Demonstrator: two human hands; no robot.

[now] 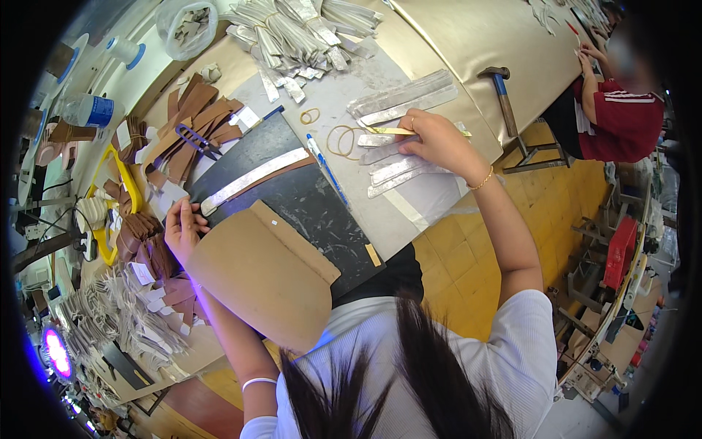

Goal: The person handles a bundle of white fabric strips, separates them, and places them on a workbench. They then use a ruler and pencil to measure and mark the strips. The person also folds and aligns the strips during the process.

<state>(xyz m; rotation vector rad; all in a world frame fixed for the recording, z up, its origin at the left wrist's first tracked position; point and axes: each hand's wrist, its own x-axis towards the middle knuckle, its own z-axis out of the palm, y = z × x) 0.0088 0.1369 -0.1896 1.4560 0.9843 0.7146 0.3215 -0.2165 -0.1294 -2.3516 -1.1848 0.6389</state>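
Note:
On a dark cutting board (296, 197) lies a silvery strip (254, 181), with a brown strip (272, 179) partly under it. My left hand (183, 228) has its fingers curled closed at the lower left end of the silvery strip and appears to pinch it. My right hand (436, 145) is closed around a slim yellow tool (393, 131), whose kind I cannot make out. Beneath that hand, more silvery strips (395, 172) lie spread on the table. A large tan panel with a curved edge (256, 271) covers part of the board and my left forearm.
Behind are bundled pale strips (292, 33), rubber bands (342, 140) and a blue pen (327, 168). Purple thread snips (197, 140) rest on brown strips (175, 150) at left. A hammer (501, 99) lies at right; beyond, a person in red (621, 117) sits working.

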